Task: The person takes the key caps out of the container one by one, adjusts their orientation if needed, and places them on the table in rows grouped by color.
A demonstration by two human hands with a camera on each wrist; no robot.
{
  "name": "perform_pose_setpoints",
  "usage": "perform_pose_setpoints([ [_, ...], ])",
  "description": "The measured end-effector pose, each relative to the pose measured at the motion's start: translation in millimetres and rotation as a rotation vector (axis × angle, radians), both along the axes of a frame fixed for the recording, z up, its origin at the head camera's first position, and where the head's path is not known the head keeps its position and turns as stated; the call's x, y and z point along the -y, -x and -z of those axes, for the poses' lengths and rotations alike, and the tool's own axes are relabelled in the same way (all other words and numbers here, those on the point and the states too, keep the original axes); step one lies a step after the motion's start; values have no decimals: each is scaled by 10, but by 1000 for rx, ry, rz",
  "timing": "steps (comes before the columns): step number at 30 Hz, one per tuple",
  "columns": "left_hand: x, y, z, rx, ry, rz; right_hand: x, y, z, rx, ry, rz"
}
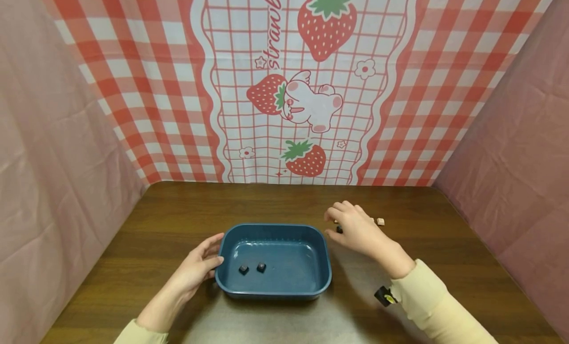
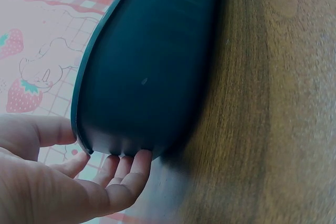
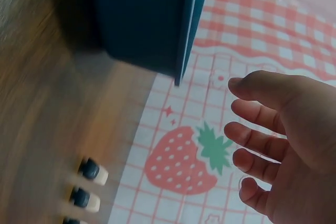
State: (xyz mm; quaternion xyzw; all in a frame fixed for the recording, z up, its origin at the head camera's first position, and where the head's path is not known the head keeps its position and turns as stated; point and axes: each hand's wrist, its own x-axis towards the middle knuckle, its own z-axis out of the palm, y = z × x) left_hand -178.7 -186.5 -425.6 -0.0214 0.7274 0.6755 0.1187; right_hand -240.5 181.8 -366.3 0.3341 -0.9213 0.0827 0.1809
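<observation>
A blue plastic container point(image 1: 273, 295) stands on the wooden table, with two small black keycaps point(image 1: 261, 267) lying inside toward its left. My left hand point(image 1: 200, 265) holds the container's left end, thumb at the rim and the other fingers against the outer wall. In the left wrist view, those fingertips point(image 2: 140, 156) touch the dark wall. Beyond the container's right end my right hand point(image 1: 355, 230) hovers with loosely bent fingers and nothing between them. Below and around it are a black keycap point(image 1: 339, 229) and a cream keycap point(image 1: 381, 221); the hand partly hides the group.
In the right wrist view, several black and cream keycaps point(image 3: 90, 169) sit in a row on the table. A red-checked strawberry cloth point(image 1: 306, 107) hangs behind the table's back edge. Pink cloth point(image 1: 66, 136) hangs at both sides. A small black object point(image 1: 383, 295) is at the right cuff.
</observation>
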Motion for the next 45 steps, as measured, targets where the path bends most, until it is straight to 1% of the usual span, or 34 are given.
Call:
perform_pose_setpoints([
  [7,5,-8,-8,-11,0,5,183,-71,-10,22,34,-33],
  [10,7,-3,2,-12,-1,7,265,-92,-4,22,26,-41],
  [13,15,0,16,-21,3,22,347,-113,3,24,16,-51],
  [20,15,-6,9,-10,-6,11,551,-157,41,64,33,-86],
  [27,15,-6,0,-7,-6,17,760,-188,121,71,39,-133],
  [30,12,-4,-2,-10,-4,22,832,-206,177,85,27,-149],
  [33,7,1,1,-5,-2,11,898,-218,245,102,13,-168],
  [37,1,7,0,-1,0,1,975,-225,340,122,-8,-195],
  [39,3,6,-3,-7,2,10,1008,-228,379,134,-19,-210],
  [45,2,8,6,-1,-2,5,1083,-224,472,156,-92,-241],
])
